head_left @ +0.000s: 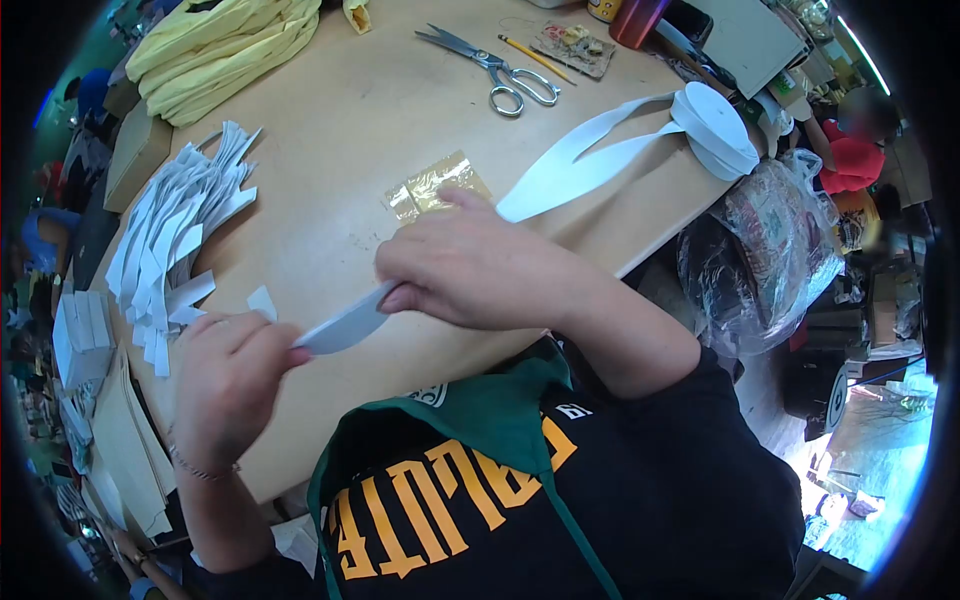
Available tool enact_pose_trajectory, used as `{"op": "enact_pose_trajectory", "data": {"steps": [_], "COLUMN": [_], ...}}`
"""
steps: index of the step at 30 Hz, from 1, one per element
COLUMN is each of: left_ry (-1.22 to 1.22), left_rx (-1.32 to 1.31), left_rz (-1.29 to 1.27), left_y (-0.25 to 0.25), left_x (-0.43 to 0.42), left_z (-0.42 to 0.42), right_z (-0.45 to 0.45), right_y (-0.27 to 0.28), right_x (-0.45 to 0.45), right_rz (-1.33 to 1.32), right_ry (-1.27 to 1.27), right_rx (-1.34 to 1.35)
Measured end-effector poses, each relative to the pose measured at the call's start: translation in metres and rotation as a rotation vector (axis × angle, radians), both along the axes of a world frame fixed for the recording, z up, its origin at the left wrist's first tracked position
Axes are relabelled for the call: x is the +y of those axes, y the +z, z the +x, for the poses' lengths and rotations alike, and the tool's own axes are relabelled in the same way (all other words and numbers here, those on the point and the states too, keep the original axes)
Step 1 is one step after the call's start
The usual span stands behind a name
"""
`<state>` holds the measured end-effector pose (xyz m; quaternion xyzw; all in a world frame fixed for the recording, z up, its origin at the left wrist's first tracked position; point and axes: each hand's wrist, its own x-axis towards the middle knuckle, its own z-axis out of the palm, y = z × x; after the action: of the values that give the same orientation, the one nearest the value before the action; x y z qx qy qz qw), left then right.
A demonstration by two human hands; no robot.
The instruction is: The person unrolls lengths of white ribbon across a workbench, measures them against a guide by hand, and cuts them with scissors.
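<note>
A white elastic band (345, 322) is stretched between my two hands over the near part of the table. My left hand (232, 375) is closed, pinching one end of it. My right hand (470, 265) is also closed on the band, a short way to the right. From behind my right hand the white band runs on in a loop to a white roll (712, 130) at the table's right edge. Just beyond my right hand lies a taped yellow patch (435, 185) on the tabletop. My right palm and the band inside it are hidden.
A heap of cut white strips (180, 235) lies to the left, with a small loose piece (262, 302) nearby. Scissors (490, 68), a pencil (537, 58) and yellow cloth (220, 50) are at the back. A plastic-wrapped bundle (765, 255) stands beside the table; another person (850, 155) is beyond.
</note>
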<state>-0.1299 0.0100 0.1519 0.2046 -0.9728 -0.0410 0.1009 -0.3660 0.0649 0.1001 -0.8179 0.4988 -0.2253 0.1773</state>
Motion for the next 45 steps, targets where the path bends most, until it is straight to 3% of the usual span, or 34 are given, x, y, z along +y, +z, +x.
{"op": "enact_pose_trajectory", "data": {"steps": [4, 6, 8, 10, 11, 13, 17, 19, 22, 23, 27, 30, 34, 36, 38, 39, 40, 41, 43, 44, 45], "left_ry": [0.295, 0.387, 0.466, 0.62, 0.622, 0.754, 0.913, 0.956, 1.092, 0.872, 0.797, 0.659, 0.625, 0.586, 0.547, 0.469, 0.448, 0.417, 0.275, 0.219, 0.162], "left_rx": [0.025, 0.076, 0.109, 0.27, 0.136, 0.107, 0.289, 0.384, 0.505, 0.347, 0.239, 0.23, 0.211, 0.12, 0.092, 0.032, -0.016, -0.02, -0.053, -0.061, -0.071], "left_rz": [-0.015, 0.146, 0.199, 0.291, 0.246, 0.358, 0.173, 0.167, 0.105, 0.169, 0.403, 0.256, 0.155, 0.13, -0.13, -0.117, -0.108, -0.074, -0.12, -0.107, -0.032], "left_y": [0.002, 0.002, 0.008, 0.009, 0.022, 0.041, 0.04, 0.035, 0.017, 0.02, 0.026, 0.03, 0.039, 0.054, 0.059, 0.076, 0.086, 0.091, 0.092, 0.087, 0.081], "left_x": [-0.008, -0.011, -0.002, 0.013, 0.02, 0.033, 0.059, 0.058, 0.07, 0.07, 0.068, 0.07, 0.078, 0.077, 0.077, 0.073, 0.071, 0.067, 0.051, 0.04, 0.024], "left_z": [0.063, 0.106, 0.143, 0.19, 0.203, 0.227, 0.292, 0.353, 0.317, 0.298, 0.222, 0.205, 0.193, 0.179, 0.177, 0.148, 0.12, 0.101, 0.072, 0.064, 0.061], "right_z": [-0.043, -0.086, -0.138, -0.166, -0.169, -0.172, -0.174, -0.193, -0.248, -0.269, -0.372, -0.366, -0.346, -0.299, -0.23, -0.152, -0.092, -0.044, 0.052, 0.082, 0.103], "right_y": [-0.025, -0.037, -0.043, -0.056, -0.058, -0.063, -0.085, -0.083, -0.087, -0.089, -0.1, -0.086, -0.082, -0.058, -0.022, 0.019, 0.042, 0.053, 0.071, 0.079, 0.068], "right_x": [0.005, 0.023, 0.044, 0.056, 0.053, 0.044, 0.018, 0.025, 0.056, 0.068, 0.108, 0.097, 0.081, 0.055, 0.006, -0.009, -0.02, -0.031, -0.029, -0.027, -0.038], "right_rz": [-0.065, -0.322, -0.261, -0.378, -0.359, -0.317, -0.247, -0.154, -0.178, -0.172, -0.034, 0.096, 0.043, -0.106, -0.462, -0.23, -0.137, -0.256, -0.117, 0.066, 0.073], "right_ry": [-0.264, -0.488, -0.69, -1.019, -1.025, -1.04, -1.091, -1.086, -1.001, -1.021, -1.189, -1.3, -1.334, -1.28, -0.615, -0.423, -0.149, 0.159, 0.426, 0.403, 0.48], "right_rx": [0.326, 0.321, 0.245, 0.541, 0.618, 0.773, 0.987, 0.876, 0.92, 0.967, 1.047, 1.014, 0.823, 0.704, 0.205, -0.145, -0.303, -0.285, -0.419, -0.401, -0.453]}}
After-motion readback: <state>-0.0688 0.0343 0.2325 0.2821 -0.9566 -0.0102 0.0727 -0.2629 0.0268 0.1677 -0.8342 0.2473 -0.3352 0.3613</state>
